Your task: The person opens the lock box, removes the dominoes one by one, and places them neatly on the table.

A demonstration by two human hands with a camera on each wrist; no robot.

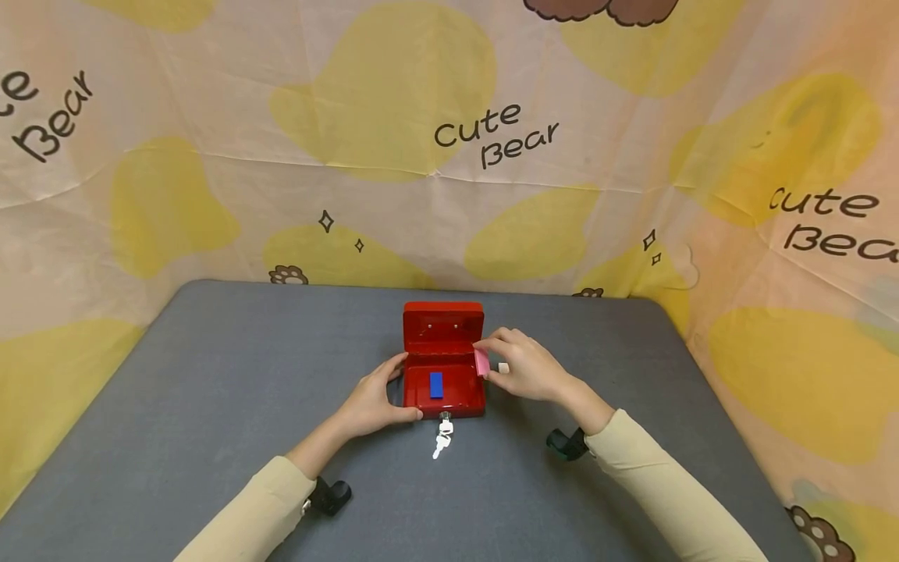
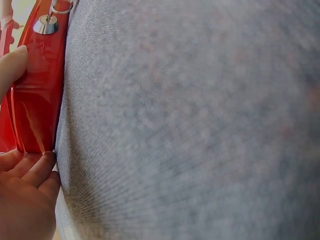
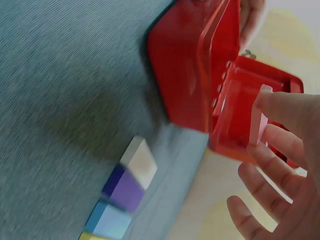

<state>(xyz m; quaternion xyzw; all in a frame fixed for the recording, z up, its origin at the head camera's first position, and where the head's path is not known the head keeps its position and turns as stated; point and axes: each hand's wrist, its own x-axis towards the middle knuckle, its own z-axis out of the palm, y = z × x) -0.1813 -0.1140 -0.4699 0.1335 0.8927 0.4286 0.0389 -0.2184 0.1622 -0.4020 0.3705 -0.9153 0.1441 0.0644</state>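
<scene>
A red cash box [image 1: 456, 400] stands on the table with its lid [image 1: 444, 328] raised. Inside it lies a blue block [image 1: 436, 385]. Keys [image 1: 443, 437] hang from the lock at its front. My left hand [image 1: 368, 402] holds the box at the left front corner, thumb on the front face and fingers [image 2: 37, 172] along the side. Between thumb and fingertips, my right hand [image 1: 530, 367] pinches a pink block [image 1: 481, 362] at the box's right rim. In the right wrist view, the pink block [image 3: 258, 117] appears thin and upright, with the remaining fingers spread.
To the right of the box, a white block [image 3: 140, 162], a purple block [image 3: 125, 190], a light blue block [image 3: 108, 220] and a yellow block [image 3: 92, 236] stand in a row. A printed cloth [image 1: 393, 117] hangs behind the grey table [image 1: 246, 375].
</scene>
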